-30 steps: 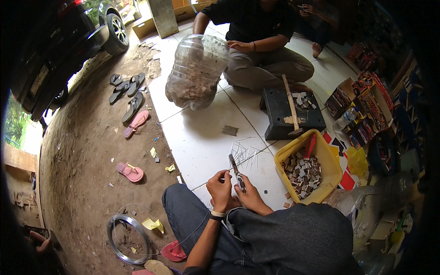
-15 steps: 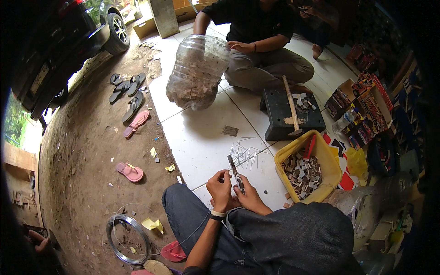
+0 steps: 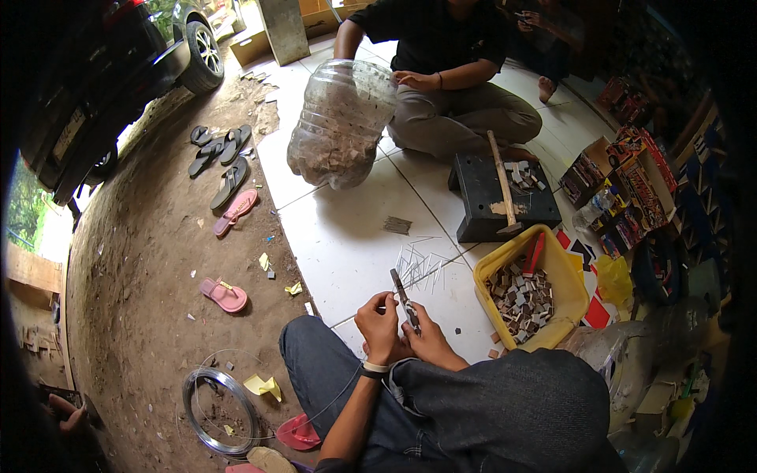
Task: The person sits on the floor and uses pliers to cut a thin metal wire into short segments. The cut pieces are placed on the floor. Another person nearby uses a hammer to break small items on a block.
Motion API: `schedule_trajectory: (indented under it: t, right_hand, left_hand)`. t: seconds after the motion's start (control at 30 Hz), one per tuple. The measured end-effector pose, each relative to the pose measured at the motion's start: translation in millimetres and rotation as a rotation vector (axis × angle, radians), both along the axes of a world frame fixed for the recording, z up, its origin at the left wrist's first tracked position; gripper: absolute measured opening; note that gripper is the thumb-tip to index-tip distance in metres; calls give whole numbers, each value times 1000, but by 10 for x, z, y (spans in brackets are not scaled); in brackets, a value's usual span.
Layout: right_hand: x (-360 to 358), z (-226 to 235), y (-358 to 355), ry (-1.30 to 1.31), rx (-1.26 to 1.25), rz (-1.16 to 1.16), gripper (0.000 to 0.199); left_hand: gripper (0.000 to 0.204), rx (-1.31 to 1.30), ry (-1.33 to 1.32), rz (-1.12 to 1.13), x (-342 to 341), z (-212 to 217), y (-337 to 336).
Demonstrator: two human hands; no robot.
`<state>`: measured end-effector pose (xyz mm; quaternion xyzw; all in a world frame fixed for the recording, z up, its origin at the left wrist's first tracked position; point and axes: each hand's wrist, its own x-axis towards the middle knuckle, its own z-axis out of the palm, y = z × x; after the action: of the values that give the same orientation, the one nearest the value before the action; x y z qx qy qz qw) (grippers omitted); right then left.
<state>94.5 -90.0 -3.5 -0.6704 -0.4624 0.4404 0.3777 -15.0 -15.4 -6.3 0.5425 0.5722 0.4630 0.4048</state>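
Note:
My right hand [image 3: 430, 340] is wrapped round a pair of dark pliers [image 3: 400, 290], whose jaws point away from me. Close beside it, my left hand [image 3: 378, 322] is pinched at the pliers, apparently on a thin wire [image 3: 344, 392]. This wire arcs up over my leg from a silvery coil [image 3: 189, 394] on the dirt to the left; its end is hidden by my fingers. Just beyond the pliers, several short straight wire pieces [image 3: 426, 268] lie scattered on the white tiles, with a small bundle of darker pieces [image 3: 397, 225] farther off.
A yellow tub [image 3: 579, 303] of small cut pieces stands at right, behind it a black stool [image 3: 473, 225] with a hammer [image 3: 505, 189]. Opposite, a seated person [image 3: 449, 79] reaches into a big clear plastic bottle [image 3: 339, 118]. Sandals [image 3: 230, 185] lie on the dirt.

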Motion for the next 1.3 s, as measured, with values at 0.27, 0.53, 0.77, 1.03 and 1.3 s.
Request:
schedule_trajectory:
  t: [0.27,0.53,0.77,1.03,1.3]
  right_hand:
    - [10,-127,20,17,-40,1,40]
    - [12,-35,9,-36,12,-10,36]
    - [22,17,17,-96,-25,1,37]
    - [44,5,65,-141,-123,-25,35]
    - [167,-92,76,-351,2,-70,48]
  left_hand:
    - [18,-2,-10,-10,-7,-5,3]
    - [19,-18,-18,-24,-14,-19,-4]
    - [20,-5,-38,-30,-14,-48,2]
    - [18,-17,-22,-16,7,-40,-11]
    - [17,-4,-3,-9,-1,-35,1]
